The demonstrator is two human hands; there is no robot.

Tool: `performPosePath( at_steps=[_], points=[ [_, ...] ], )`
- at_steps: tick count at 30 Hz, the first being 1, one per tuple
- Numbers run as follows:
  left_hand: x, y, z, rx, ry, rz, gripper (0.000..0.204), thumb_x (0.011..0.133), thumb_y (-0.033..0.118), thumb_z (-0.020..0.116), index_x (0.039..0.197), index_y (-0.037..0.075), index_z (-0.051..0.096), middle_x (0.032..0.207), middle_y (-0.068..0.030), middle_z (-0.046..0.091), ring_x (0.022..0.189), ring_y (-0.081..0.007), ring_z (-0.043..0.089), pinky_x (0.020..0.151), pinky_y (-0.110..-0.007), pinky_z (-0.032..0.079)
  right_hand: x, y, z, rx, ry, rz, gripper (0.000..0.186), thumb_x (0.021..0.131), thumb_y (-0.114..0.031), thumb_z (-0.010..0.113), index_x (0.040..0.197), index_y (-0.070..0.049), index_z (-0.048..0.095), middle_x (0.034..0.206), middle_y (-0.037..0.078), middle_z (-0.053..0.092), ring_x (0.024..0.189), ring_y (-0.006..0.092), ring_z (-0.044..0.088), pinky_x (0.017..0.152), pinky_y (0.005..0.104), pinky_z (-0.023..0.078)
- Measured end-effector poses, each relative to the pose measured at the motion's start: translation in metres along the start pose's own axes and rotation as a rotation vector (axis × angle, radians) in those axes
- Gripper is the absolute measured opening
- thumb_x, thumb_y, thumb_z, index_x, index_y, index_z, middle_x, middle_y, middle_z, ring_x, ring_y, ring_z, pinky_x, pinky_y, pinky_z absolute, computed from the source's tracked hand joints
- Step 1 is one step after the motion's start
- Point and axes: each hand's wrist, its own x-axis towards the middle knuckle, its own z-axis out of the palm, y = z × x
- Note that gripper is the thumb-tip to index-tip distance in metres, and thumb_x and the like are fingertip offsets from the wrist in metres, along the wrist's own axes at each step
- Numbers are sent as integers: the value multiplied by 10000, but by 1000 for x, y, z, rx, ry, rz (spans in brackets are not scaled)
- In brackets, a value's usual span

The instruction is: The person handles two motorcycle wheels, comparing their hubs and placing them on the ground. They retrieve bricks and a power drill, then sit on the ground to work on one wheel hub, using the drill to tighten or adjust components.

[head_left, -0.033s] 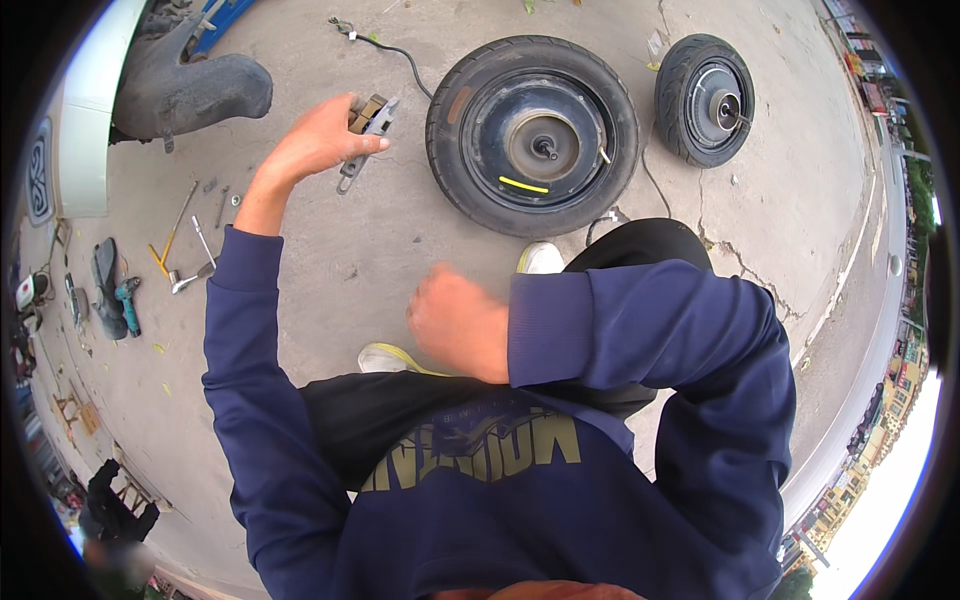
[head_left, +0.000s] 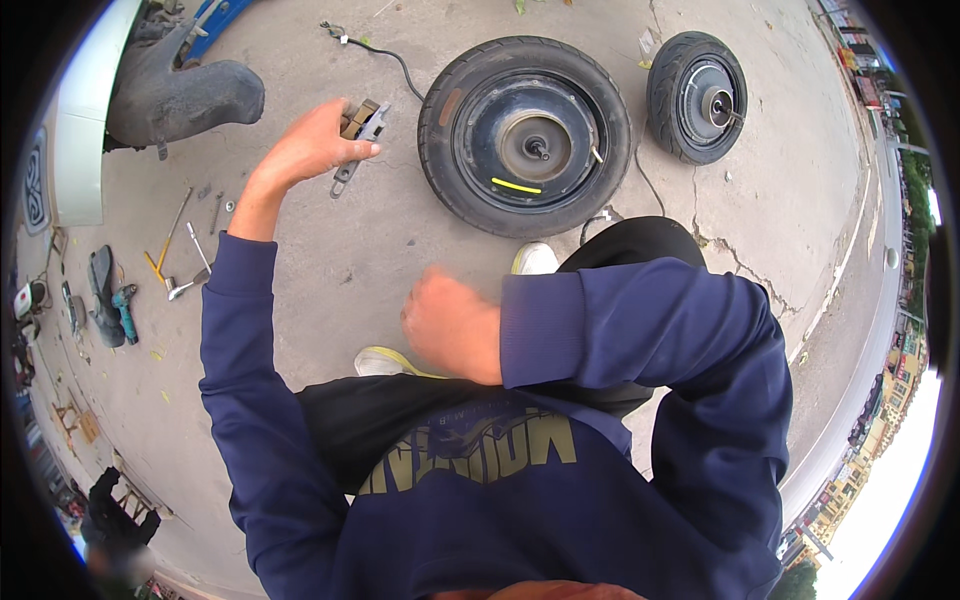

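My left hand [head_left: 318,147], arm stretched forward to the left, grips a brake caliper [head_left: 372,121] of grey and brass-coloured metal above the concrete. Its thumb lies along the near side, and the other fingers are mostly hidden. My right hand [head_left: 450,325] is curled into a fist in front of my body, slightly blurred, above my shoe [head_left: 385,361]; anything inside it is hidden. Ahead of me a large hub-motor wheel [head_left: 525,225] with a black tyre lies flat, axle up. It has a yellow mark on the hub and a cable [head_left: 395,58] beside it.
A smaller wheel [head_left: 668,125] lies at the far right. On the left ground are a yellow-handled tool [head_left: 157,266], a ratchet wrench [head_left: 182,290] and a teal power drill [head_left: 126,312]. A scooter's grey and pale body [head_left: 190,100] stands far left. Another person [head_left: 112,515] is at lower left.
The whole view has shifted very slightly, with the wheels and ground now a little further left. Both hands keep the same pose, and the left still holds the brake caliper.
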Motion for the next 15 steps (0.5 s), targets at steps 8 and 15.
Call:
performPosePath(
  at_steps=[8,15],
  points=[
    [-1,-9,11,108,-46,-38,533,707,309,905,1010,-37,635,925,-211,700,860,-337,677,786,-444,520,4,5,-9,-21,-80,-21,171,865,-230,725,993,-149,804,956,1,742,904,221,683,794,383,443],
    [0,-22,15,332,-24,-136,548,669,308,932,982,-46,654,964,-259,708,953,-420,690,815,-491,526,2,3,-8,-37,-22,3,166,889,-245,696,994,-163,795,952,-13,744,887,205,685,751,373,419]
  ],
)
